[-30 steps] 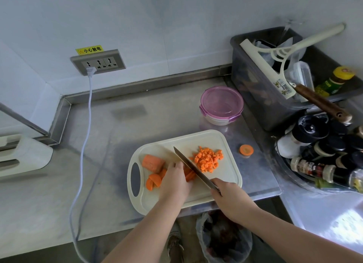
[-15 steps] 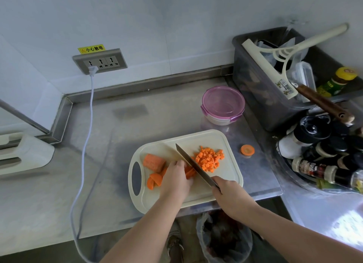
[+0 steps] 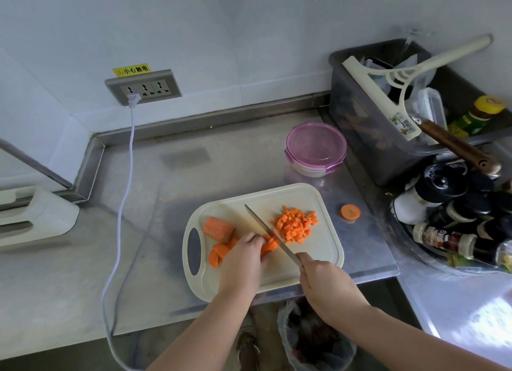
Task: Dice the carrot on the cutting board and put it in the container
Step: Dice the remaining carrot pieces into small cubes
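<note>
In the head view, the main risk is to the left hand (image 3: pixel 243 255). Its curled fingers press down on a small bunch of carrot strips (image 3: pixel 270 244), and the knife (image 3: pixel 270 236) slants across the board (image 3: pixel 266 193) with its edge just beside those fingertips. As the strips get shorter, a cut taken too close could nick a finger. The strips could also roll or splay under the blade, which would give uneven dice. The right hand (image 3: pixel 322 277) is wrapped around the handle, which it hides. The board sits close to the front edge of the counter (image 3: pixel 194 176), so a hard push might slide it towards the bag (image 3: pixel 315 340) below. One slice (image 3: pixel 350 212) lies off the board on the steel to its right and could get left behind. The container (image 3: pixel 315 148) stands beyond the board with its pink lid seemingly clipped on, so it will probably need opening before any carrot goes in. The carrot is bright orange and in several states, all on the board. There is a loose pile of small dice (image 3: pixel 296 224) to the right of the blade, a thick uncut chunk (image 3: pixel 219 229) near the handle hole, and a few curved pieces (image 3: pixel 219 254) just beside the left hand.
</note>
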Demonstrator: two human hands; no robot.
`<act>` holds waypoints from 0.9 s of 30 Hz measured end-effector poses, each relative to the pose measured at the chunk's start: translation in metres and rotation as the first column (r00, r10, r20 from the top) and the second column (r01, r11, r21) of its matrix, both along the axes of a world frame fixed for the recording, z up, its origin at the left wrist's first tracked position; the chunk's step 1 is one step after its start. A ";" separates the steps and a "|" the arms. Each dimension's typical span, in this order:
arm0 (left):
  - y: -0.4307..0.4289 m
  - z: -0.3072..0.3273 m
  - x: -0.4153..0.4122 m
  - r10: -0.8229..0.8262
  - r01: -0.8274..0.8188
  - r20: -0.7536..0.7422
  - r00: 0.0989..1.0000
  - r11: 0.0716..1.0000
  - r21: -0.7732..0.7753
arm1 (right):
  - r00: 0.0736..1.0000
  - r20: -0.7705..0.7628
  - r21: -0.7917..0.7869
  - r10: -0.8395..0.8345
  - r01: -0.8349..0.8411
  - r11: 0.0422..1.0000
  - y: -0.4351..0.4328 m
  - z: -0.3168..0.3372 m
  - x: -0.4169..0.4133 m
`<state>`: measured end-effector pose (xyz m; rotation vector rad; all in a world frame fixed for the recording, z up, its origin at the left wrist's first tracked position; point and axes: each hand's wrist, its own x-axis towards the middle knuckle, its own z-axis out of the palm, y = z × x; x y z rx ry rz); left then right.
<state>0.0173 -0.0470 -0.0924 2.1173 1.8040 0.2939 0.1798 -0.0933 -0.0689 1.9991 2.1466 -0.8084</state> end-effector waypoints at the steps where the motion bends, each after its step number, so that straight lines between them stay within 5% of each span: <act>1: -0.001 -0.001 0.000 -0.002 0.002 0.001 1.000 1.000 0.001 | 1.000 0.000 0.002 -0.003 0.003 1.000 0.000 0.000 0.000; 27: -0.001 -0.002 -0.001 0.018 -0.018 0.017 1.000 1.000 -0.007 | 0.989 -0.119 0.013 -0.083 0.085 0.996 0.002 -0.001 0.001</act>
